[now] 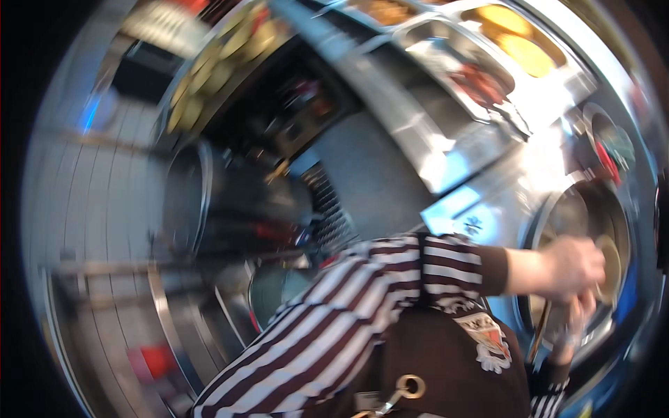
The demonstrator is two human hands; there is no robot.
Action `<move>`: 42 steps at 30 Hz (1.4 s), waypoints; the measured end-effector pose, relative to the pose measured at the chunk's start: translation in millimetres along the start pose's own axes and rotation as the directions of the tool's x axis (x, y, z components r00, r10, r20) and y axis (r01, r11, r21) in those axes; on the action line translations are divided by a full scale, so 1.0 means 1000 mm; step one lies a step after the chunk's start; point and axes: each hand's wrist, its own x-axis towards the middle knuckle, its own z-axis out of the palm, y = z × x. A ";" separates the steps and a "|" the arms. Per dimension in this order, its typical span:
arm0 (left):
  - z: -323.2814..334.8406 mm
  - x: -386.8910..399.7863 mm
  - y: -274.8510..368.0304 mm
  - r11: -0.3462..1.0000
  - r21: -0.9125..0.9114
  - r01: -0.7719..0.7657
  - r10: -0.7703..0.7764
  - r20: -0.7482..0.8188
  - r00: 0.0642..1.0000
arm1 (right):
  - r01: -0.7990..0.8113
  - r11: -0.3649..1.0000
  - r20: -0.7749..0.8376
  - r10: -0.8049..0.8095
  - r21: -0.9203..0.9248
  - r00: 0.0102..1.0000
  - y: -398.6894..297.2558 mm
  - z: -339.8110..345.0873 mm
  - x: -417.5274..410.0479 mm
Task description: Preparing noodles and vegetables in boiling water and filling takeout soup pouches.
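Observation:
The picture is blurred by motion. My left hand (572, 266), in a striped sleeve with a dark cuff, is over a large round metal vessel (627, 224) at the right. Its fingers look curled, but what they hold is not clear. Just below, my right hand (577, 313) is close to or touching the left, partly hidden and blurred. A thin brown stick-like handle (541, 329) slants beside the hands; which hand holds it, if either, cannot be told. A pale round thing (609, 266) lies just beyond the left hand, within the vessel's outline.
Metal trays stand at the top, one with reddish food (478, 86), another with yellow food (522, 39). Metal tongs (515, 120) lie by the reddish food. Cups or small containers (601, 136) stand above the vessel. Yellow-green produce (219, 68) fills a container at upper left.

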 end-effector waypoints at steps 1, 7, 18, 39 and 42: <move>0.013 0.001 -0.004 0.998 0.046 -0.032 0.032 -0.011 0.999 | 0.046 0.996 0.042 -0.043 -0.070 0.998 -0.001 -0.006 -0.001; 0.007 0.003 -0.002 0.999 0.043 -0.034 0.035 -0.038 0.999 | 0.101 0.989 0.013 -0.100 -0.111 0.995 -0.003 -0.010 0.001; -0.061 -0.077 -0.004 0.909 0.054 0.413 -0.409 -0.066 0.910 | -0.028 0.997 -0.084 0.022 -0.073 0.996 0.005 -0.026 0.033; -0.069 -0.068 -0.001 0.817 -0.120 0.564 -0.542 0.172 0.823 | 0.121 0.927 -0.064 -0.153 -0.356 0.986 0.021 -0.077 0.023; -0.064 -0.066 -0.004 0.834 -0.163 0.528 -0.506 0.156 0.848 | 0.098 0.934 -0.100 -0.140 -0.343 0.985 0.012 -0.075 0.014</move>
